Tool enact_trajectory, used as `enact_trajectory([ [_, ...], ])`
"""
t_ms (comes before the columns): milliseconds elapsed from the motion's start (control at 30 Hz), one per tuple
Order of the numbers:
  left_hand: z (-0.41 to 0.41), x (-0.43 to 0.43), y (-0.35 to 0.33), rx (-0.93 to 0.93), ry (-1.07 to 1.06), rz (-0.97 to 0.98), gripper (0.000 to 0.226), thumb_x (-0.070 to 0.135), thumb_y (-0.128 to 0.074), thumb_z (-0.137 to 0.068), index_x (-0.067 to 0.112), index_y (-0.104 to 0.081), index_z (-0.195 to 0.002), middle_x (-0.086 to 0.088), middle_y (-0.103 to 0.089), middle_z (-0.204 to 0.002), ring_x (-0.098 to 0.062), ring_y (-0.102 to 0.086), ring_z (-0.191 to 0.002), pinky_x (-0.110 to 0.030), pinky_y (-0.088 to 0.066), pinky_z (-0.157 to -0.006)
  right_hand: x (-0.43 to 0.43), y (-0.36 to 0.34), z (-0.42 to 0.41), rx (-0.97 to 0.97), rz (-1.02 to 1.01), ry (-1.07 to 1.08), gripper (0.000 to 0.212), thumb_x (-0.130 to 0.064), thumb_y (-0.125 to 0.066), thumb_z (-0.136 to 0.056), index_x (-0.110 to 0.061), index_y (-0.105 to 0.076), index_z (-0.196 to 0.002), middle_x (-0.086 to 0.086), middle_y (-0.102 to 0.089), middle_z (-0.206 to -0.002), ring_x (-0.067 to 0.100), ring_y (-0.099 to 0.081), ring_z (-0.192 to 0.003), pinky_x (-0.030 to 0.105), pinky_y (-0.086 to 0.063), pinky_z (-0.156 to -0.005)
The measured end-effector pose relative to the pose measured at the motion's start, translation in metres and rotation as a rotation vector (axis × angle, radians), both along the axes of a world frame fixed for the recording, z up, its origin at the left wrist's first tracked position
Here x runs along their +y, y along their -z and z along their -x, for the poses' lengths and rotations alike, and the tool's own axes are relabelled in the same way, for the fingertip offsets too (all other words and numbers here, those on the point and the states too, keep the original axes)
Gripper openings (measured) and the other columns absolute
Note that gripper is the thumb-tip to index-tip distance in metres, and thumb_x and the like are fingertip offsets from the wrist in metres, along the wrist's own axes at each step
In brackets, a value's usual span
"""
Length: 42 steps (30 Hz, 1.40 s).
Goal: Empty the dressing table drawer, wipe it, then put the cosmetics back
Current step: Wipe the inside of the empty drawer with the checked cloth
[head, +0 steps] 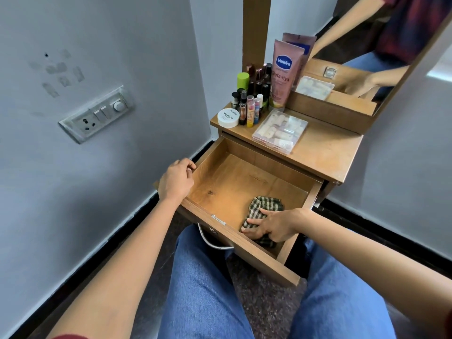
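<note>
The wooden drawer (234, 182) of the dressing table is pulled out and holds only a green checked cloth (265, 207) in its near right corner. My right hand (274, 226) presses on the cloth with spread, straight fingers. My left hand (177, 179) grips the drawer's left wall, fingers curled over its rim. On the tabletop (325, 152) stand the cosmetics: a pink Vaseline tube (283, 74), several small bottles and lipsticks (252, 99), a white round jar (228, 117) and a clear flat plastic case (281, 130).
A mirror (354, 57) rises behind the tabletop and reflects my arms. A grey wall with a switch plate (96, 115) is at the left. My knees in blue jeans (203, 289) are under the drawer front, where a metal handle (212, 242) hangs.
</note>
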<state>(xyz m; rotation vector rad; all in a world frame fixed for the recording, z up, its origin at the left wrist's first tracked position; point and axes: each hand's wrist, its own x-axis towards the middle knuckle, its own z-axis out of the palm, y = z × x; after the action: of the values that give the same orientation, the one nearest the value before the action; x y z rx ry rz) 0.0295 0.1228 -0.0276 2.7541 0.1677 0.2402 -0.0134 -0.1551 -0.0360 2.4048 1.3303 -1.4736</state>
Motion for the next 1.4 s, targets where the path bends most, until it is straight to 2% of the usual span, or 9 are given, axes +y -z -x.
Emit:
enact_trajectory([
  [100, -0.001, 0.0, 0.001, -0.006, 0.003, -0.011, 0.021, 0.015, -0.045, -0.096, 0.023, -0.061, -0.107, -0.001, -0.063, -0.111, -0.021, -0.062, -0.092, -0.029, -0.041, -0.063, 0.011, 0.003, -0.001, -0.052, -0.047, -0.001, 0.086, 0.012, -0.035, -0.08, -0.028, -0.012, -0.153, -0.014, -0.002, -0.16, 0.007, 0.01, -0.147, 0.044, 0.017, -0.117],
  [267, -0.001, 0.001, 0.002, -0.007, 0.005, -0.002, 0.022, 0.013, -0.045, -0.095, 0.024, -0.06, -0.107, 0.0, -0.062, -0.11, -0.022, -0.062, -0.091, -0.03, -0.046, -0.062, 0.054, 0.006, -0.017, -0.168, -0.12, 0.024, 0.073, 0.002, -0.041, -0.091, -0.022, -0.012, -0.153, -0.009, -0.003, -0.161, 0.016, 0.007, -0.148, 0.052, 0.01, -0.118],
  [467, -0.001, 0.002, 0.003, -0.022, -0.004, 0.016, 0.024, 0.013, -0.044, -0.095, 0.028, -0.06, -0.106, 0.003, -0.062, -0.109, -0.018, -0.061, -0.089, -0.028, -0.044, -0.06, 0.112, 0.009, -0.045, -0.284, -0.1, -0.019, 0.065, -0.02, -0.046, -0.099, -0.02, -0.01, -0.154, -0.003, -0.001, -0.162, 0.022, 0.007, -0.148, 0.056, 0.005, -0.117],
  [733, 0.001, -0.001, -0.001, -0.036, 0.008, -0.006, 0.024, 0.011, -0.044, -0.096, 0.023, -0.06, -0.109, 0.001, -0.063, -0.112, -0.018, -0.061, -0.094, -0.025, -0.039, -0.059, 0.144, 0.003, -0.062, -0.316, -0.096, 0.033, 0.066, -0.007, -0.039, -0.097, -0.022, -0.01, -0.154, -0.004, -0.004, -0.162, 0.021, 0.007, -0.149, 0.052, 0.005, -0.117],
  [867, 0.001, 0.001, -0.001, -0.033, 0.024, -0.002, 0.023, 0.011, -0.045, -0.096, 0.025, -0.06, -0.107, 0.002, -0.063, -0.113, -0.018, -0.061, -0.096, -0.027, -0.043, -0.062, 0.137, 0.013, -0.053, -0.431, -0.128, 0.067, 0.067, -0.012, -0.042, -0.098, -0.03, -0.009, -0.154, -0.01, -0.004, -0.162, 0.018, 0.003, -0.149, 0.052, 0.0, -0.119],
  [1067, 0.001, 0.003, -0.002, -0.025, 0.042, -0.001, 0.022, 0.011, -0.046, -0.096, 0.024, -0.06, -0.107, 0.002, -0.063, -0.113, -0.019, -0.062, -0.097, -0.03, -0.051, -0.067, 0.128, 0.015, -0.063, -0.474, -0.056, 0.218, 0.07, -0.018, -0.043, -0.099, -0.034, -0.001, -0.153, -0.011, -0.001, -0.162, 0.017, 0.001, -0.149, 0.051, -0.006, -0.119],
  [1200, 0.002, 0.003, -0.001, -0.026, 0.041, 0.01, 0.021, 0.012, -0.047, -0.096, 0.024, -0.06, -0.108, 0.003, -0.063, -0.112, -0.018, -0.062, -0.095, -0.029, -0.052, -0.067, 0.095, 0.01, -0.082, -0.518, 0.027, 0.493, 0.069, -0.013, -0.032, -0.1, -0.027, 0.011, -0.153, -0.009, 0.012, -0.16, 0.019, 0.006, -0.149, 0.048, -0.01, -0.118],
  [1300, 0.001, 0.003, -0.002, -0.02, 0.039, 0.017, 0.021, 0.012, -0.047, -0.097, 0.023, -0.06, -0.108, 0.002, -0.063, -0.112, -0.018, -0.062, -0.095, -0.029, -0.051, -0.067, 0.079, 0.009, -0.087, -0.494, 0.063, 0.622, 0.067, -0.012, -0.028, -0.1, -0.023, 0.011, -0.153, -0.007, 0.013, -0.16, 0.02, 0.005, -0.149, 0.04, -0.008, -0.119],
  [1400, 0.001, 0.003, -0.002, -0.004, 0.041, 0.012, 0.021, 0.012, -0.047, -0.097, 0.023, -0.06, -0.109, 0.001, -0.063, -0.113, -0.019, -0.062, -0.096, -0.029, -0.051, -0.068, 0.074, 0.016, -0.077, -0.488, 0.095, 0.741, 0.064, -0.012, -0.024, -0.1, -0.021, 0.011, -0.153, -0.005, 0.013, -0.161, 0.02, 0.005, -0.149, 0.041, -0.005, -0.121],
])
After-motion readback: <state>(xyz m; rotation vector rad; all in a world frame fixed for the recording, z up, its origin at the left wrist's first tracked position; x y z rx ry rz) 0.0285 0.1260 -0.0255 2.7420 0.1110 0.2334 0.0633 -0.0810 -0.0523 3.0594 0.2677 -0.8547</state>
